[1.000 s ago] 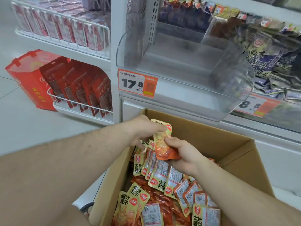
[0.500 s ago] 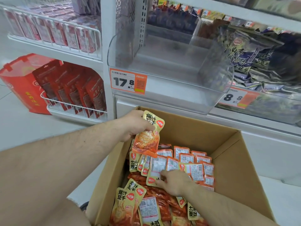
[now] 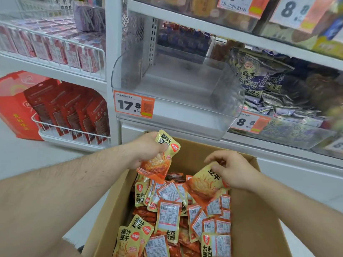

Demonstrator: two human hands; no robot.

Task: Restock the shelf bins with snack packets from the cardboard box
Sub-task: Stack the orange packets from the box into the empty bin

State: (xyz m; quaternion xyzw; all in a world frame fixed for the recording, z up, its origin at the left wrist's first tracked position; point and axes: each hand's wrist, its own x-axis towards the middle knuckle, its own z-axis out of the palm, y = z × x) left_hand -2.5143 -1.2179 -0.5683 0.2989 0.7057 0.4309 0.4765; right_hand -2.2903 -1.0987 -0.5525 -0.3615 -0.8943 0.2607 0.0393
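Head view: the left hand (image 3: 148,148) has its fingers curled round a small bunch of yellow-and-orange tofu snack packets (image 3: 157,160), gripped near their top edges so the lower ends hang free below the fist, over the near-left corner of the cardboard box (image 3: 259,210). To the right of that grip and a little lower, the right hand (image 3: 228,169) pinches a second packet (image 3: 206,182) by its upper corner, between thumb and fingertips; how many packets it holds I cannot tell. Beneath both grips the box holds a loose heap of the same packets (image 3: 176,210), some face up, some showing their white label backs.

Above and beyond both hands sits the clear plastic shelf bin (image 3: 176,93), with nothing in it, fronted by the 17.8 price tag (image 3: 133,105). To its right a neighbouring bin (image 3: 289,132) holds blue-grey snack bags.

The step in hand looks like gathering: both hands are loaded at the box and nothing has reached the bin. The next move calls for lifting both loads up and forward over the bin's front lip, then opening the fingers so the packets fall inside and not back into the box.
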